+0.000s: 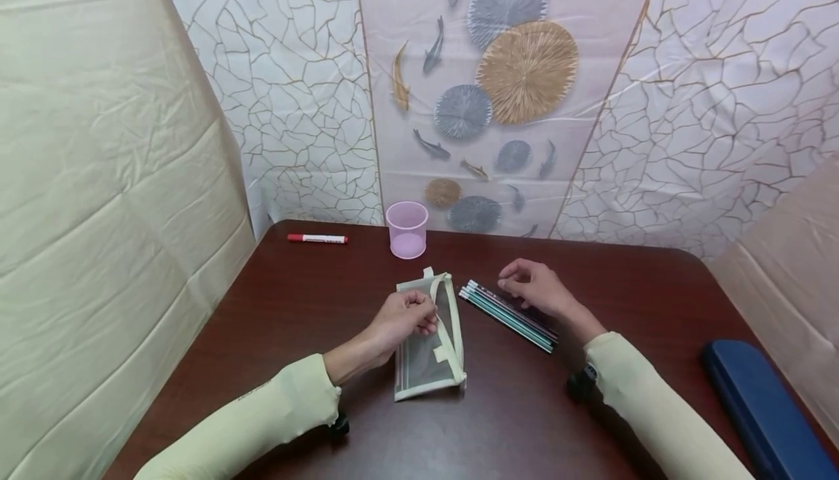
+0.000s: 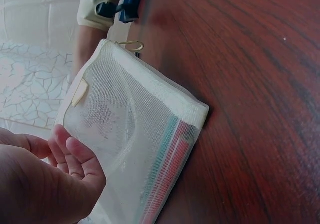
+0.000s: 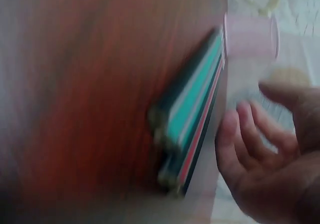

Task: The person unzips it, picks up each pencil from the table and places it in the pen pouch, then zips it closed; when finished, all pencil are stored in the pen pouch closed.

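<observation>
A cream-edged mesh pencil pouch [image 1: 419,363] lies on the table, its zipped side gaping. My left hand [image 1: 405,316] pinches the edge of that opening between thumb and fingers; in the left wrist view the hand [image 2: 55,179] hides part of the mesh. Teal and red pencils [image 2: 167,169] show through the pouch there. Right of the pouch lies a bunch of teal, black and red-striped pencils [image 1: 507,314], side by side at a slant. My right hand [image 1: 539,287] hovers just beside and above their far end, fingers loosely bent, holding nothing; the right wrist view is blurred.
A pink translucent cup [image 1: 407,231] stands at the back of the table, behind the pouch. Left of it lies a red and white marker [image 1: 317,239]. A dark blue case [image 1: 763,407] sits along the right edge. Fabric curtains hang around the table's back and sides.
</observation>
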A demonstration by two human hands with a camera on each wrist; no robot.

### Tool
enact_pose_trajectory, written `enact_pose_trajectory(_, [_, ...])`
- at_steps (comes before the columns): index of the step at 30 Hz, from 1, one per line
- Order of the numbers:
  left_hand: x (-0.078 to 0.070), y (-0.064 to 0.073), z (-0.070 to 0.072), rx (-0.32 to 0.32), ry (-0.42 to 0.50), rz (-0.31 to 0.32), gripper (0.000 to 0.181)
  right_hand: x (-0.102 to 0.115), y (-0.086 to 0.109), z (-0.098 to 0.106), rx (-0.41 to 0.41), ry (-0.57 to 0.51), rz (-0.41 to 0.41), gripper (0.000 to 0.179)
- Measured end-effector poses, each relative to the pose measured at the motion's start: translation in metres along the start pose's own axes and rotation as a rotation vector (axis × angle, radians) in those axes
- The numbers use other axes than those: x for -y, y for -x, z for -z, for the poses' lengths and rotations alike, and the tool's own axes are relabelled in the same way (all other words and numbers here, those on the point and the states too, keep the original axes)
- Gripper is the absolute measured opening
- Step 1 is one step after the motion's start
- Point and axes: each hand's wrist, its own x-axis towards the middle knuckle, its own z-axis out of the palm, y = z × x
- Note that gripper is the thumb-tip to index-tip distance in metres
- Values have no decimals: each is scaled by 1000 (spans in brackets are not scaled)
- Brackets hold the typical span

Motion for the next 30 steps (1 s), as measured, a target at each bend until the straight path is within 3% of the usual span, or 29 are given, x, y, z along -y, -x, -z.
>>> enact_pose_trajectory(6, [-2, 0, -1, -3, -5, 1, 12, -20, -8, 14, 196, -38, 8, 36])
enact_pose_trajectory(11, [-2, 0, -1, -4, 5, 7, 11, -26, -13, 20, 287, -95, -11, 38])
enact_pose_trajectory(30, [1, 3, -1, -8, 22, 3, 14, -21, -15, 18, 323, -25, 14, 35])
